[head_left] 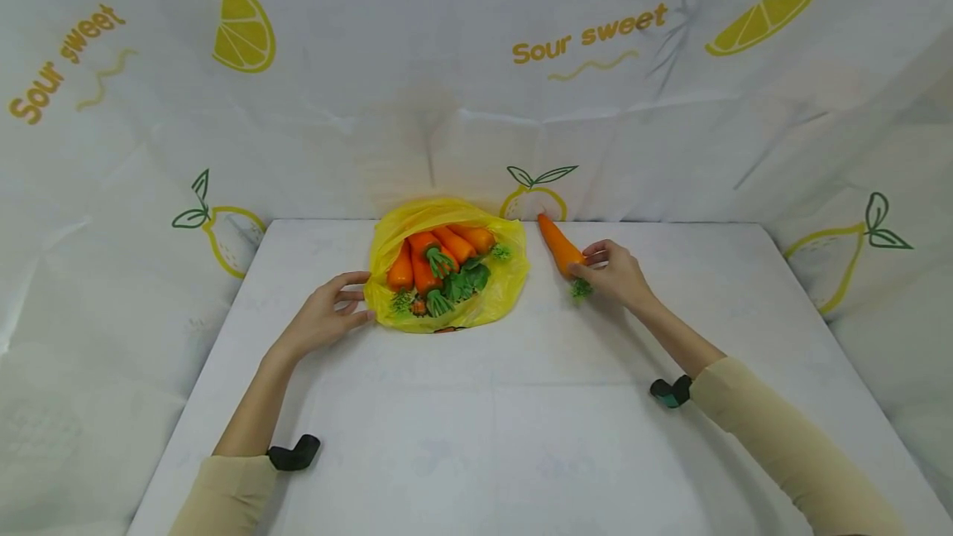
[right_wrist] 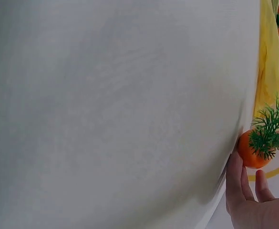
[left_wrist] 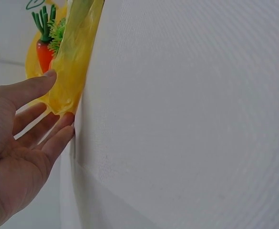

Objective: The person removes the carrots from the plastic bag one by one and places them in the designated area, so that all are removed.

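A yellow plastic bag (head_left: 510, 288) lies with its mouth spread wide, holding several orange carrots (head_left: 400, 271) with green tops and some leafy greens (head_left: 465, 281). At its left edge rests my left hand (head_left: 323, 317), fingers spread and relaxed; the left wrist view has the thumb (left_wrist: 48, 76) against the bag's side (left_wrist: 75, 67). To the right of the bag, a single carrot (head_left: 557, 243) lies slanted, its leafy top toward me. My right hand (head_left: 616, 275) pinches it near the top end. In the right wrist view, the carrot's round end (right_wrist: 248, 155) shows between fingers and thumb.
The white table (head_left: 476, 437) ends at the back against a white cloth (head_left: 417, 131) printed with lemons and lettering. Dark wrist devices (head_left: 294, 453) sit at both sleeve cuffs.
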Demonstrator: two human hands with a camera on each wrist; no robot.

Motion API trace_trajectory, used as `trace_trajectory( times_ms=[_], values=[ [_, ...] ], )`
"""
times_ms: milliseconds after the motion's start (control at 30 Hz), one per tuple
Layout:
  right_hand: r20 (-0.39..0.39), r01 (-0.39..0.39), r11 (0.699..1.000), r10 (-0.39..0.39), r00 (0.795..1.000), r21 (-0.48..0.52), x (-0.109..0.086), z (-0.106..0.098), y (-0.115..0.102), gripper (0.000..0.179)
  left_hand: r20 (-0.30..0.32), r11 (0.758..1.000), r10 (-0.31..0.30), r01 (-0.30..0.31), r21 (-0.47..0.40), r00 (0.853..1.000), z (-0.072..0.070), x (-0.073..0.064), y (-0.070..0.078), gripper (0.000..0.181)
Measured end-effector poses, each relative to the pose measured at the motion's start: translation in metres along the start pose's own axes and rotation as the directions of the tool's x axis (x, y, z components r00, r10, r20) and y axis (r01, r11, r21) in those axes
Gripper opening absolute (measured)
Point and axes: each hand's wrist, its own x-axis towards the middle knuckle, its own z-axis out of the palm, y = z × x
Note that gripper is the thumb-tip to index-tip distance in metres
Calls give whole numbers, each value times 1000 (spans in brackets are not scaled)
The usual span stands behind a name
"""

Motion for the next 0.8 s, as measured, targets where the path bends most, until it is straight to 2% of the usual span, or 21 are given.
trace_trajectory(
  times_ms=[533,800],
  values=[
    [-31,71,996,-69,997,62,1,-21,-7,57,3,1000,1,-1,7,1000,0,0,1,70],
    [-43,109,994,-108,993,26,5,-20,-21,55,4,1000,-9,9,9,1000,0,0,2,70]
  ],
)
